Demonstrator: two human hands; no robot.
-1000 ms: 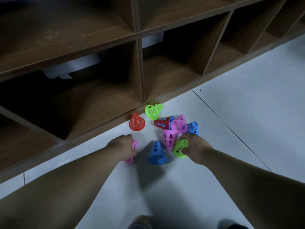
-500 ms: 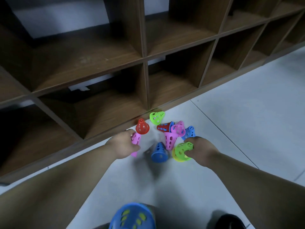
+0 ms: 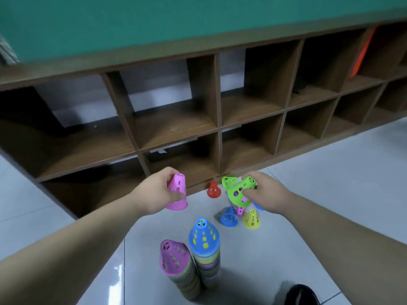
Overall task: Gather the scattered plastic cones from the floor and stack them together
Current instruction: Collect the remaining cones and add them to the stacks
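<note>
My left hand (image 3: 157, 193) grips a pink cone (image 3: 177, 192), lifted off the floor. My right hand (image 3: 265, 192) grips a green cone (image 3: 240, 191), also in the air. Below them loose cones lie on the floor: a red cone (image 3: 213, 190), a second green cone (image 3: 229, 181), a blue cone (image 3: 229, 216), a yellow cone (image 3: 251, 219) and a small pink cone (image 3: 240, 210) partly hidden behind them. Two tall stacks stand near me: one topped by a blue cone (image 3: 203, 236), one leaning, topped by a pink cone (image 3: 174, 255).
A wooden shelf unit (image 3: 218, 111) with open cubbies runs along the floor behind the cones, under a green wall. The floor is pale tile (image 3: 319, 194). A dark shoe (image 3: 301, 294) shows at the bottom right.
Both hands have risen from the floor, each carrying its cone. The view has pulled back and up, bringing the two stacks and more of the shelf into sight.
</note>
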